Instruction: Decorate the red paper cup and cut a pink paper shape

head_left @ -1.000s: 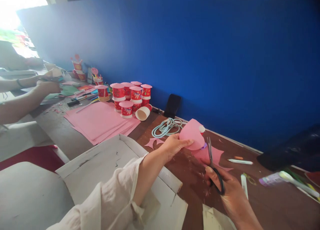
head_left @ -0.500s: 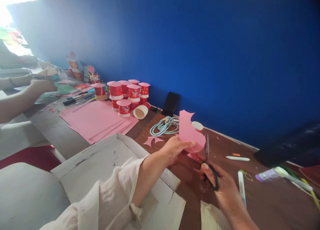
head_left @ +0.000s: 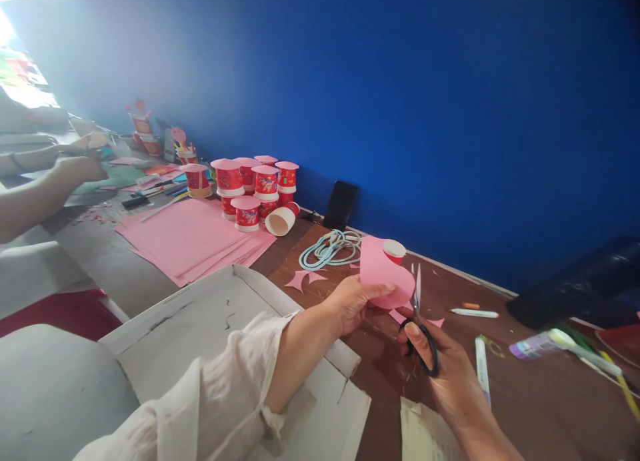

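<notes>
My left hand [head_left: 350,302] pinches a piece of pink paper [head_left: 383,274] with a rounded, cut edge, held a little above the brown table. In my right hand [head_left: 443,361] is a pair of scissors [head_left: 417,314] with black handles, thumb through one loop. The blades stand slightly apart, pointing up beside the paper's right edge. Pink offcuts [head_left: 299,280] lie on the table left of my left hand, and others lie below the blades. Behind the held paper stands a paper cup [head_left: 395,249], partly covered by it.
Red paper cups [head_left: 247,213] with pink tops are stacked by the blue wall, beside pink sheets [head_left: 190,237]. A pale blue cable [head_left: 327,249] and a phone [head_left: 341,204] are nearby. An open cardboard box [head_left: 200,314] lies left. A co-worker's hands [head_left: 83,167] are far left.
The pink paper has tipped down and lost its jagged upper strip from view. An offcut now lies beneath the scissors. The scissor blades have opened slightly.
</notes>
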`<state>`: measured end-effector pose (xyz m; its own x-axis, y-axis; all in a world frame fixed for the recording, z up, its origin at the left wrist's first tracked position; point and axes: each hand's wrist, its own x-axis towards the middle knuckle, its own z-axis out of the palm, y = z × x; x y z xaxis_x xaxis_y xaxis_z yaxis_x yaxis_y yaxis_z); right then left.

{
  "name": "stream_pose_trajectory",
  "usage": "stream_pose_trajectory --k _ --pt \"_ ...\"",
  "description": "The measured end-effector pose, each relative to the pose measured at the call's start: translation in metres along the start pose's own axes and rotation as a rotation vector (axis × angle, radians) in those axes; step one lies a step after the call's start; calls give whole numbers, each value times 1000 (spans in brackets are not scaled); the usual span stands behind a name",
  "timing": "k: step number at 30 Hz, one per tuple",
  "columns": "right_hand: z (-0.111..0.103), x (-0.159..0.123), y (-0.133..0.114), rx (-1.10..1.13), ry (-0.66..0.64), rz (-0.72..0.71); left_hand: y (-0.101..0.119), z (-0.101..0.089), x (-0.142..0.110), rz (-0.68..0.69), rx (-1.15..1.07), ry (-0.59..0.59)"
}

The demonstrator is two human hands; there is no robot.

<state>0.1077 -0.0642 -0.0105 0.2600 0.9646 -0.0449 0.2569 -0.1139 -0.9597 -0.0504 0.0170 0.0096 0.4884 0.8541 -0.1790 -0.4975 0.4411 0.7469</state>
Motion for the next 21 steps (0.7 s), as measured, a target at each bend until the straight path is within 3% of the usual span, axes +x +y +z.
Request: stream_pose_trajectory --k 5,21 --pt "-4 6 9 7 -53 36 -1 -2 1 5 19 -7" --pt "-7 8 11 -80 -10 -4 0 -2 0 -40 33 -11"
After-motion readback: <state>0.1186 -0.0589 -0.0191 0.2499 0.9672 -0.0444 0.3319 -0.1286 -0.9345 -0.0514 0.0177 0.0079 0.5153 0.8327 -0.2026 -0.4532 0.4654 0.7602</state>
